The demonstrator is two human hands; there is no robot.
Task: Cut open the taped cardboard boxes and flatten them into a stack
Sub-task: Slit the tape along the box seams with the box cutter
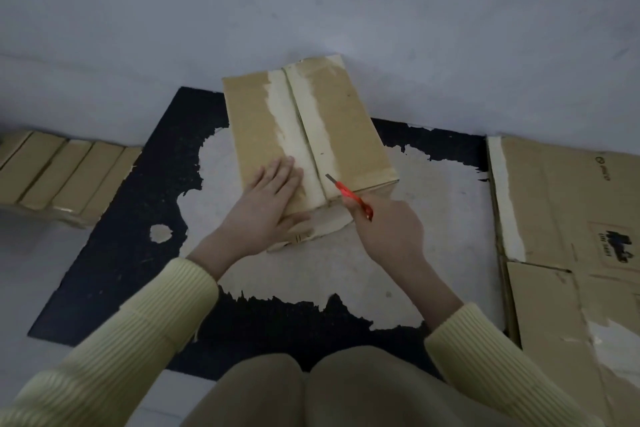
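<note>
Grey floor [311, 10], with a worn black mat [121, 253] serving as worktop.

- Right hand [391, 232]: fingers curled round a red cutter [353, 199], blade out and pointing away and to the left. Wrist low, forearm coming in from the mat's near right corner.
- Blade tip: over the near end of the box [346, 121], just right of its seam [304, 135]. Whether it touches the cardboard cannot be told.
- Seam: runs the box's long axis, from the person toward the mat's far edge, inside a pale strip. A cut along it would likely travel away from the right hand, which is the nearer one.
- Left hand [270, 204]: fingers straight and together, pressed flat on the left flap beside the seam, steadying.
- Box: at mat centre, overhanging the far edge.
- Flattened cardboard [554, 201]: off the mat's right edge.
- Further boxes [59, 170]: off the left edge.
</note>
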